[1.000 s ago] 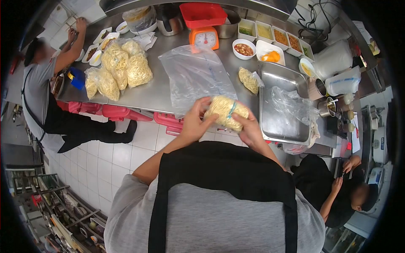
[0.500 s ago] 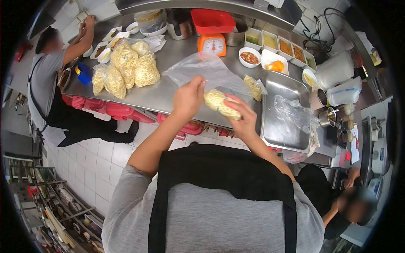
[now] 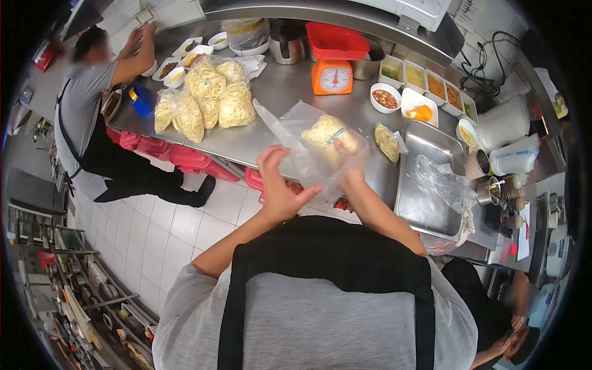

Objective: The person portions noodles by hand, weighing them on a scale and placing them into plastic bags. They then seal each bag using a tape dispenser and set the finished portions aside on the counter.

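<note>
A bundle of pale yellow noodles with a greenish band sits within a clear plastic bag above the steel counter's front edge. My right hand grips the bundle from its near side, partly blurred behind the bag's film. On the bag's left, my left hand has its fingers and thumb spread, close to the film; whether it touches is hard to tell. A small bag of noodles lies on the counter to the right. Several larger noodle bags are heaped to the left.
An orange scale carries a red tray at the back. At right, a steel pan holds crumpled plastic, beside bowls and ingredient tubs. One co-worker stands at left; another person is at lower right.
The noodle bundle has gone from outside the bag to inside it, with my right hand still on it. My left hand has lowered and spread from its pinch on the bag.
</note>
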The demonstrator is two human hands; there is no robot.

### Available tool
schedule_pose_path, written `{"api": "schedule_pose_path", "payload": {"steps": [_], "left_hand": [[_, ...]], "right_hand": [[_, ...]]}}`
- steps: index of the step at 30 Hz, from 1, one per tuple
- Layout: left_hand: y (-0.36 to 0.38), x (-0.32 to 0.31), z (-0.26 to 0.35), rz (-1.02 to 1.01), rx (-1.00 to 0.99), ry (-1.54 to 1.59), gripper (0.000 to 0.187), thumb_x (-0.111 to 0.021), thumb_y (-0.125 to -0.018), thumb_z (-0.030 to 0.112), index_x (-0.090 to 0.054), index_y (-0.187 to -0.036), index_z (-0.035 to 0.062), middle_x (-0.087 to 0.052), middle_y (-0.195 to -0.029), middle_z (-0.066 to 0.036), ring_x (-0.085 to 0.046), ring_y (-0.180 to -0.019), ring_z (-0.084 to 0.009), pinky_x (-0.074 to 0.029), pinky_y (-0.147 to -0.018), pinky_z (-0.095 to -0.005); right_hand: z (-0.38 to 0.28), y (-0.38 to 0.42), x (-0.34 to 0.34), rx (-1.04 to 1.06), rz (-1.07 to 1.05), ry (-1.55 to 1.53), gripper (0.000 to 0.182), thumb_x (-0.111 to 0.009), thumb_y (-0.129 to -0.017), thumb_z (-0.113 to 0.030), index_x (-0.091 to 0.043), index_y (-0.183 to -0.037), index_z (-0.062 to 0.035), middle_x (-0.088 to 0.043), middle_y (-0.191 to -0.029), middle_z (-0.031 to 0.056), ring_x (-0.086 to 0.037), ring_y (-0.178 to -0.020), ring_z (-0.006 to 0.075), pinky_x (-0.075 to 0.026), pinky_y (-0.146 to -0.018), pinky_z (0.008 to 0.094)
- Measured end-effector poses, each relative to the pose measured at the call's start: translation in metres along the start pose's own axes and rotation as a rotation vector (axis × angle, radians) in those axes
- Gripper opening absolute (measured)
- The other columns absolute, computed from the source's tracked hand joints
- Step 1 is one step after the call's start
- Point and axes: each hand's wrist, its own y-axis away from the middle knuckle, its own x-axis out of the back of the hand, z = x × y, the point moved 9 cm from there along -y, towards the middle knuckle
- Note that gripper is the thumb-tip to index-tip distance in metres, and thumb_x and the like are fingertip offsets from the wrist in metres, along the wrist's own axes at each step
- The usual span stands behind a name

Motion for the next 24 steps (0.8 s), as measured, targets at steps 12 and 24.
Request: {"api": "schedule_pose_path", "payload": {"steps": [12, 24], "left_hand": [[0.08, -0.094, -0.077, -0.63, 1.047, 0.955, 0.029, -0.051, -0.094, 0.03, -0.06, -0.097, 0.0024, -0.061, -0.079, -0.004, -0.059, -0.072, -0.0141, -0.047, -0.066, -0.0279], [0.065, -0.064, -0.078, -0.643, 0.916, 0.456, 0.037, -0.061, -0.088, 0.028, -0.059, -0.11, -0.0008, -0.064, -0.096, -0.009, -0.058, -0.082, -0.0169, -0.048, -0.073, -0.0313]], "right_hand": [[0.017, 0.006, -0.065, -0.318, -0.426, -0.364, 0.034, -0.059, -0.09, -0.024, -0.054, -0.118, -0.0046, -0.061, -0.111, 0.0063, -0.06, -0.097, 0.0167, -0.049, -0.082, 0.0301], [0.079, -0.009, -0.035, -0.484, -0.387, -0.305, 0.03, -0.06, -0.089, -0.021, -0.057, -0.115, -0.0058, -0.06, -0.094, 0.003, -0.058, -0.075, 0.0082, -0.048, -0.064, 0.0244]]}}
